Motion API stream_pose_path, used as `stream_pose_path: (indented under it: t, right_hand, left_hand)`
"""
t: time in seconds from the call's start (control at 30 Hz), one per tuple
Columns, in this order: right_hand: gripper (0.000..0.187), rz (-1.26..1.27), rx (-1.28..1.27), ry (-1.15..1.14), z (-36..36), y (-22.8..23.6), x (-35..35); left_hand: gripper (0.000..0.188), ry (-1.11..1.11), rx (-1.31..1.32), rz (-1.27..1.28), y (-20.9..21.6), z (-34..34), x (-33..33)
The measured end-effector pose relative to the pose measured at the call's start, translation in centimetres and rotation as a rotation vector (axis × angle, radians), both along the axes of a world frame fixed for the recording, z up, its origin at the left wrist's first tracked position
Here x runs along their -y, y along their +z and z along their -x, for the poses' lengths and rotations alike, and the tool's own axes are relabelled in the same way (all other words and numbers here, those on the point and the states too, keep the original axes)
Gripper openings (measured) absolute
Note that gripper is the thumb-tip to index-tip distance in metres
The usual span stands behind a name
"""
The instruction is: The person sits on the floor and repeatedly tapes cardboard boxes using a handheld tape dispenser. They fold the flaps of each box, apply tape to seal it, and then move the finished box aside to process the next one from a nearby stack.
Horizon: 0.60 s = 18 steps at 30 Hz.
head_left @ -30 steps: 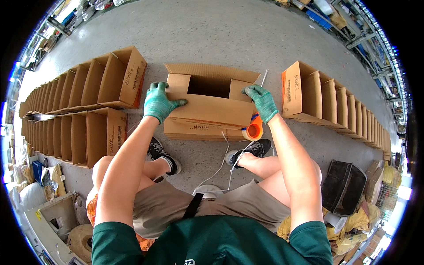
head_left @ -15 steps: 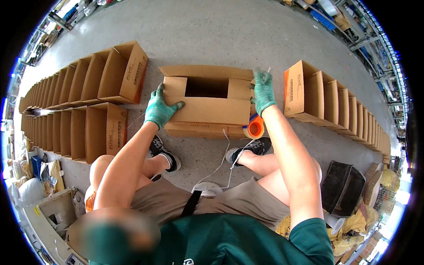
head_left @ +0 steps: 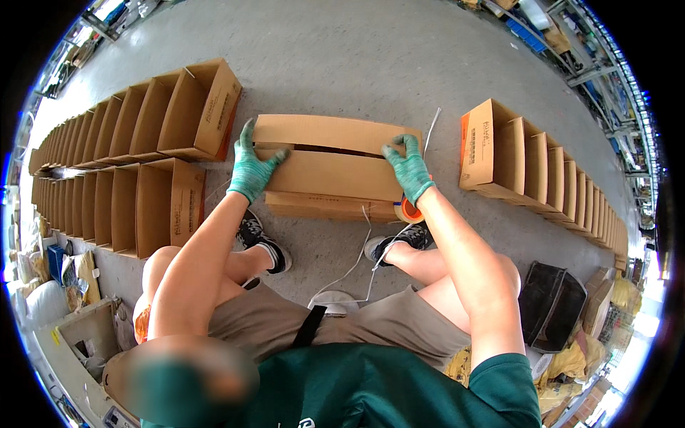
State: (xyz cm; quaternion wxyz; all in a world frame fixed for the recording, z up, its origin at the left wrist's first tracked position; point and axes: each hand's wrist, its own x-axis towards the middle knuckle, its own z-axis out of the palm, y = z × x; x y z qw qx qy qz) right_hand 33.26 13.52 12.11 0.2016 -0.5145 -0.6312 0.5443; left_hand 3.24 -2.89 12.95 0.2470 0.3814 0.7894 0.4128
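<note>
Head view: my left hand and right hand grip opposite ends of the carton, its two long flaps folded inward, a narrow gap between them.

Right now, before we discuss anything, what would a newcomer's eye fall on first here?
The green-gloved left hand and right hand stand out first, on the central box, whose two long top flaps nearly meet. Rows of brown cartons curve away: two on the left, one on the right. What looks like an orange tape roll peeks out just below the right hand.
</note>
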Motion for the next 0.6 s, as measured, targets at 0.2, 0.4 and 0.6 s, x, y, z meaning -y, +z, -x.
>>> stream_pose_path:
  t: [0.2,0.4,0.6]
  right_hand:
    - [0.064,-0.211,0.012,0.068,1.5,-2.1,0.1]
    - [0.077,-0.468,0.143,0.107,1.6,-3.4,0.2]
    - [0.075,-0.502,0.264,0.182,1.8,-3.2,0.6]
  left_hand:
    - [0.044,0.021,0.054,-0.013,-3.3,2.5,1.0]
    - [0.042,-0.010,0.115,-0.023,-3.7,2.3,1.1]
    - [0.059,0.040,0.211,0.023,-5.6,3.1,1.2]
